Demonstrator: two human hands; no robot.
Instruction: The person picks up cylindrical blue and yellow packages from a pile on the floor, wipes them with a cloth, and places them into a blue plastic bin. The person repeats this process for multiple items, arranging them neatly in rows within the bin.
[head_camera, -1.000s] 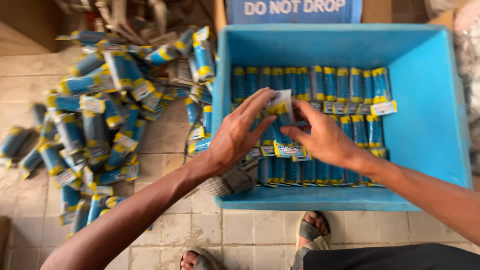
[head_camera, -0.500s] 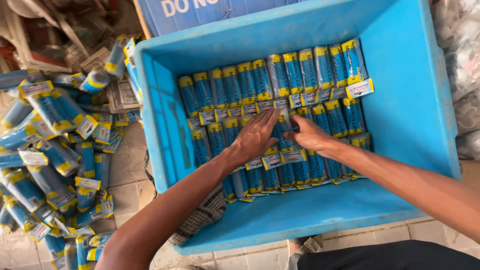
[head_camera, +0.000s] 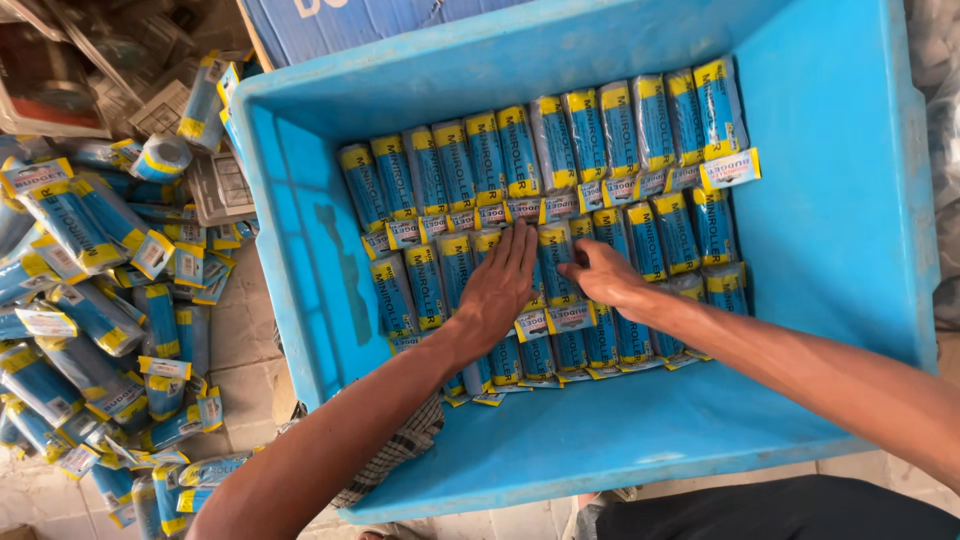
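Note:
A big blue plastic crate (head_camera: 300, 270) holds rows of small packets (head_camera: 470, 170), each blue with a yellow band and wrapped in clear film. My left hand (head_camera: 497, 285) lies flat, fingers together, pressing on the middle row of packets. My right hand (head_camera: 603, 272) is just to its right, fingers curled down onto a packet (head_camera: 556, 262) in the same row. Whether the right hand grips that packet is hidden by the fingers. Both forearms reach into the crate from the near edge.
A loose heap of the same blue and yellow packets (head_camera: 90, 300) lies on the tiled floor left of the crate. A blue cardboard box (head_camera: 330, 20) stands behind the crate. Clear bags and clutter sit at the top left.
The view has moved closer over the crate. Both hands have gone from holding a packet above the rows to resting down on the middle row.

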